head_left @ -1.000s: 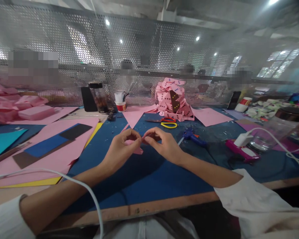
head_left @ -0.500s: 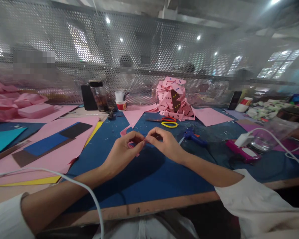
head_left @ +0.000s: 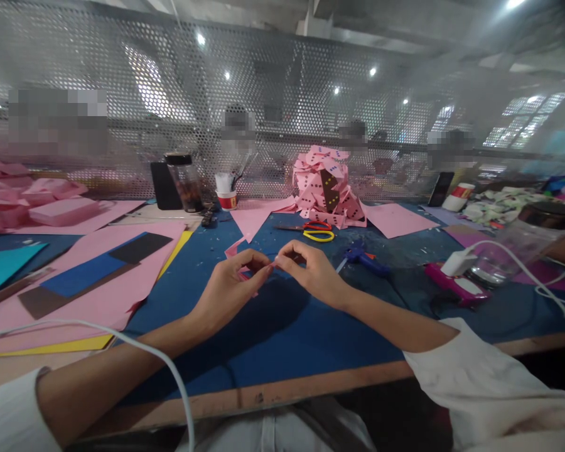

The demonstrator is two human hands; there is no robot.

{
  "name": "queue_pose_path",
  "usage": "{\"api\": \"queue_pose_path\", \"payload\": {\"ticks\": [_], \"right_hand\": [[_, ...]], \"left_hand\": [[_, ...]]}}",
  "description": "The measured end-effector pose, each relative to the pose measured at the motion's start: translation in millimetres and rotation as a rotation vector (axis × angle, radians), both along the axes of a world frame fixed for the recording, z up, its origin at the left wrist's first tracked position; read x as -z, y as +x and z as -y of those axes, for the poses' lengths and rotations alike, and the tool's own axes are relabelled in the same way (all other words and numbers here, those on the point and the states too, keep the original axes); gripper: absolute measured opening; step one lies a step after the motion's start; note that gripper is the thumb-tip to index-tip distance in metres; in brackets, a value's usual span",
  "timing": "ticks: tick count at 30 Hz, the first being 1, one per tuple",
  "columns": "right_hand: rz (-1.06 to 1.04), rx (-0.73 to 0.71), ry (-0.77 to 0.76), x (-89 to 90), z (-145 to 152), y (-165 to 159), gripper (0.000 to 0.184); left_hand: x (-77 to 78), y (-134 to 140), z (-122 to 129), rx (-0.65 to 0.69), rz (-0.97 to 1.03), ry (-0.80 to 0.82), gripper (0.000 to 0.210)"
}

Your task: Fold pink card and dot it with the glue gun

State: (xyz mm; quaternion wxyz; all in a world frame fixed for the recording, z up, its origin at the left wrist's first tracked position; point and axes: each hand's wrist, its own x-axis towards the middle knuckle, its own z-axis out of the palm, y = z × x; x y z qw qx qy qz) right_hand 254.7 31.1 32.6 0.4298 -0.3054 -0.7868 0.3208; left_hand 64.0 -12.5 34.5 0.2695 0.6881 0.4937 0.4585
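Observation:
Over the blue work mat (head_left: pixel 263 358) my two hands meet fingertip to fingertip. My left hand (head_left: pixel 233 285) is closed in a pinch around a pink paper strip (head_left: pixel 234 248), whose end sticks up past the fingers. The thumb and forefinger of my right hand (head_left: pixel 313 270) are pressed together at the tips, close to the left fingertips; whatever they pinch is too small to make out. Just beyond lie scissors (head_left: pixel 318 235) with red and yellow handles. A blue glue gun (head_left: pixel 366 258) rests to the right of my right hand.
A heap of dotted pink paper pieces (head_left: pixel 327 188) stands at the back. Pink sheets with blue, black and brown pieces (head_left: pixel 82 273) lie at left. A white cable (head_left: pixel 172 361) crosses my left forearm. A magenta power strip (head_left: pixel 456 285) and a clear jar (head_left: pixel 522 242) are at right.
The whole view has shifted slightly. My hands keep the same pinched pose, with the right fingertips a touch apart from the left ones.

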Motion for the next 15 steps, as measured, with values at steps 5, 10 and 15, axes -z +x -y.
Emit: {"api": "queue_pose_path", "payload": {"ticks": [5,10,15], "right_hand": [[-0.001,0.026,0.015,-0.4,-0.5,0.2,0.02],[0.002,0.013,0.01,0.2,-1.1,0.8,0.02],[-0.031,0.041,0.043,-1.1,0.3,0.7,0.016]], "left_hand": [[-0.2,-0.2,-1.4,-0.007,-0.013,-0.001,0.024],[0.1,-0.7,-1.5,-0.013,-0.022,0.004,0.023],[-1.3,-0.4,-0.2,-0.005,-0.008,-0.014,0.024]]}}
